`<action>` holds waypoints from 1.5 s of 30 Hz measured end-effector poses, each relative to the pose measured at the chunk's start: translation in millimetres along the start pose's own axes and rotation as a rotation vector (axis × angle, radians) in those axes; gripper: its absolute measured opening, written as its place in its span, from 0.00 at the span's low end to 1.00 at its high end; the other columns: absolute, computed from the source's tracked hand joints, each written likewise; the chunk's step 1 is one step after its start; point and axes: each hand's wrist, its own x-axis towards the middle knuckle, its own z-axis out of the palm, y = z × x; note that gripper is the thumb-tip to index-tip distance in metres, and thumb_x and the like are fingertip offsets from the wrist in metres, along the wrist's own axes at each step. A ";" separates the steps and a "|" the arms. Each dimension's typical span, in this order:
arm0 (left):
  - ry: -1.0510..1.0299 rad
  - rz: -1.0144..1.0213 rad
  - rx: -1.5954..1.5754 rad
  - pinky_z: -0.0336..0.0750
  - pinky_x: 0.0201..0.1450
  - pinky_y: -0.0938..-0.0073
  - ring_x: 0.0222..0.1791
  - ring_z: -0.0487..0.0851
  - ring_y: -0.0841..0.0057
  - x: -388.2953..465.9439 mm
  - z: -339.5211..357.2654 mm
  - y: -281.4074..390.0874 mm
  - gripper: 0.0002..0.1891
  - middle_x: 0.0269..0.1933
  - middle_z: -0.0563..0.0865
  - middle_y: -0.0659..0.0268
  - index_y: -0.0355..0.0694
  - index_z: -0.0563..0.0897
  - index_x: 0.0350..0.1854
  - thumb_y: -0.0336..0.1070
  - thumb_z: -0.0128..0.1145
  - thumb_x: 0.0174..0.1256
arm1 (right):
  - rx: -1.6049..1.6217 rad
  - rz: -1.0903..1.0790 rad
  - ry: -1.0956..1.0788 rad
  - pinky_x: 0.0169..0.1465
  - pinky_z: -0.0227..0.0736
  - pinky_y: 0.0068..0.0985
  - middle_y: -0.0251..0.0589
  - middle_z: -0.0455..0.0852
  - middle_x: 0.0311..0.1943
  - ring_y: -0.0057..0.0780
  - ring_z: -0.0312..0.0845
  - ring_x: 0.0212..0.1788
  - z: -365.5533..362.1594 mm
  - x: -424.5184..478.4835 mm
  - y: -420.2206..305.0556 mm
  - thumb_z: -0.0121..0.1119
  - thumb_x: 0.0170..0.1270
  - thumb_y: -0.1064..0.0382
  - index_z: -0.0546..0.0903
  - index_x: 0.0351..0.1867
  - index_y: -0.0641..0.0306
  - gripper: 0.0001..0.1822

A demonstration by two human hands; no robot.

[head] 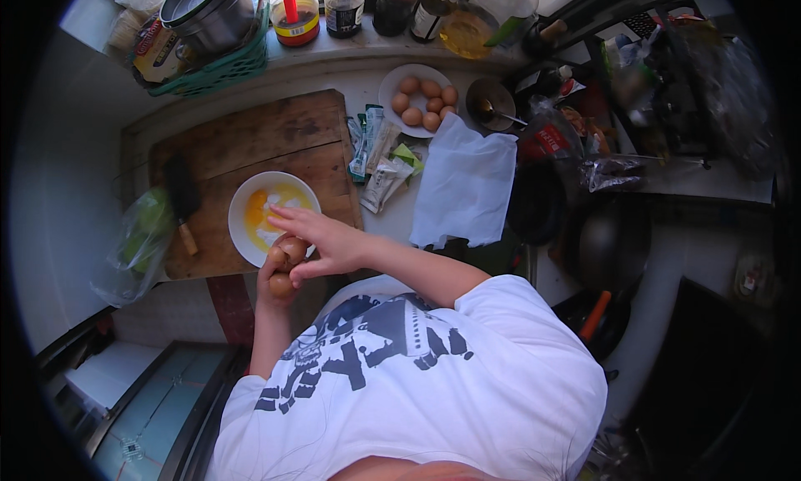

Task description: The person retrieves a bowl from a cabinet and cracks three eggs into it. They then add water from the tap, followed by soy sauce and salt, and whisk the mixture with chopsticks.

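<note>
Brown eggshells (pixel 293 249) are held in my left hand (pixel 270 286), close to the near rim of a white bowl (pixel 238 234). Cracked edges show on the upper shells. My right hand (pixel 325 234) reaches across from the right, fingers apart over the bowl and thumb beside the shells; whether the thumb touches them I cannot tell. Yellow yolk and egg white (pixel 255 209) lie in the bowl, with patches of white powder. The bowl stands on a wooden cutting board (pixel 250 137). My left palm is partly hidden by the shells.
A cleaver (pixel 181 196) and a plastic bag of green produce (pixel 141 237) lie at left. Right of the board are several sachets (pixel 375 146), a plate of brown eggs (pixel 410 123), a bowl with a spoon (pixel 491 96) and a white cloth (pixel 463 180). A wok (pixel 604 240) sits further right.
</note>
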 end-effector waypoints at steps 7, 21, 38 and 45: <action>0.038 0.111 0.104 0.78 0.24 0.81 0.39 0.82 0.68 -7.6 4.5 -7.1 0.29 0.59 0.75 0.42 0.39 0.70 0.66 0.43 0.56 0.62 | -0.383 0.500 0.803 0.39 0.77 0.29 0.45 0.86 0.33 0.36 0.83 0.34 -156.1 -49.3 155.9 0.55 0.56 0.73 0.82 0.36 0.67 0.07; 0.110 0.190 0.134 0.78 0.22 0.81 0.37 0.82 0.67 0.4 28.3 -27.6 0.30 0.57 0.76 0.40 0.37 0.71 0.63 0.45 0.59 0.59 | -0.677 0.715 0.722 0.45 0.77 0.40 0.50 0.86 0.34 0.48 0.83 0.39 -196.8 -107.5 196.3 0.55 0.59 0.66 0.84 0.36 0.64 0.09; 0.080 0.249 0.071 0.80 0.23 0.80 0.38 0.83 0.66 -27.9 13.4 -31.5 0.30 0.58 0.75 0.39 0.37 0.70 0.64 0.45 0.59 0.62 | -0.090 0.790 0.517 0.45 0.77 0.32 0.50 0.85 0.46 0.37 0.82 0.45 -264.3 -18.1 198.3 0.49 0.68 0.56 0.75 0.58 0.60 0.20; 0.092 0.255 0.083 0.79 0.24 0.81 0.40 0.84 0.67 -36.3 12.7 -17.2 0.29 0.57 0.76 0.39 0.37 0.69 0.65 0.45 0.57 0.64 | 1.337 0.540 0.379 0.42 0.73 0.26 0.46 0.79 0.44 0.27 0.75 0.37 -164.2 -63.6 88.4 0.51 0.69 0.55 0.68 0.65 0.58 0.25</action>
